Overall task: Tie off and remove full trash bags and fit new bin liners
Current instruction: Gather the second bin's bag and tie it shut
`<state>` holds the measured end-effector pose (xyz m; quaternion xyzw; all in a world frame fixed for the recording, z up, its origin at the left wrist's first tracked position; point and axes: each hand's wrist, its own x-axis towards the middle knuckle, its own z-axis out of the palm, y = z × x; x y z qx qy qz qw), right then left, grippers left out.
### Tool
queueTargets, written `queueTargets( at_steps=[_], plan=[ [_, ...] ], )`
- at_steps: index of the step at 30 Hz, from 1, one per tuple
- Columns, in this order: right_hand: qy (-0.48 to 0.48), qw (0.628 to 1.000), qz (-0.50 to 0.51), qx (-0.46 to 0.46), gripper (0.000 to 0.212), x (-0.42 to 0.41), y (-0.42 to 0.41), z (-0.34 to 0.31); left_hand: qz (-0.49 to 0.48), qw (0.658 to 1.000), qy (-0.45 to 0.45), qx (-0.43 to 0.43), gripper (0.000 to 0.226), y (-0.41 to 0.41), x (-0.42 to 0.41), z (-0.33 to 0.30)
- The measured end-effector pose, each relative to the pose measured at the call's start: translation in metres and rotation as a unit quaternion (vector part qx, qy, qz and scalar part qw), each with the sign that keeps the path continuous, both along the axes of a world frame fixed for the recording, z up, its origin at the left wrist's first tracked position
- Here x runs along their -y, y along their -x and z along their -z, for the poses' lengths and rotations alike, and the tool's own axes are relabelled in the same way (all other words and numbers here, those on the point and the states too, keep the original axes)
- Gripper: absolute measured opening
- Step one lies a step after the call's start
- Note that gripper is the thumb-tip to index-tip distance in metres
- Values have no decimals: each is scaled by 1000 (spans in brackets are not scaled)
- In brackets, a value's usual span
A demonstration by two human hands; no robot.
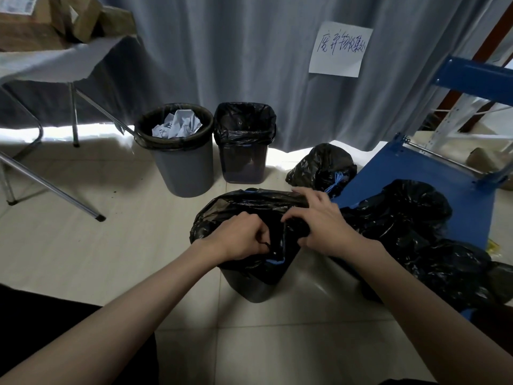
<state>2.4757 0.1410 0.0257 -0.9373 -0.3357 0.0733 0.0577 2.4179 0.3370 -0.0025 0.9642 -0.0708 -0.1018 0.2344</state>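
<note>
Behind everything hangs a grey curtain (236,51) with a handwritten paper note (341,49) on it, and a tabletop (55,61) at far left carries cardboard boxes (33,20). A blue shelf panel (416,184) lies on the tiled floor (83,245) to my right, with tied black bags (410,218) heaped on and beside it, one nearer the curtain showing a blue drawstring knot.

Against the curtain stand two bins: a round grey bin (183,168) with crumpled paper (177,125) piled in its liner, not yet tied off, and a square bin (244,157) just beside it, whose black liner looks empty from here.

The bin I'm working on (255,287) sits on the floor directly below me, its black liner (222,215) draped over the rim. My left hand (238,237) has a pinching grip on the near edge of the film, and my right hand (319,220) has its fingers curled into a bunched fold at the mouth, beside the left.

I judge this film thin, soft and slippery, weighing almost nothing, and easy to tear if yanked. The hem where the blue drawstring (273,262) peeks out is the firmest place to take it; I'd work along that edge.
</note>
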Motion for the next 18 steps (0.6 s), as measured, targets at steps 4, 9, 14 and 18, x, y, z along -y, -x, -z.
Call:
queueTargets(
  at_steps=[4,9,14,18],
  plan=[
    [14,996,-87,-5,48,-10,6,2,-30,999,21,4,9,-4,-10,3],
    [4,993,-104,-60,14,-15,9,3,-39,999,8,12,8,-3,-11,4],
    [-119,988,-2,-95,15,-12,6,6,-34,997,35,62,13,-1,-8,1],
    [-169,983,30,-67,21,-12,3,4,-32,990,114,79,27,5,5,-5]
  ],
)
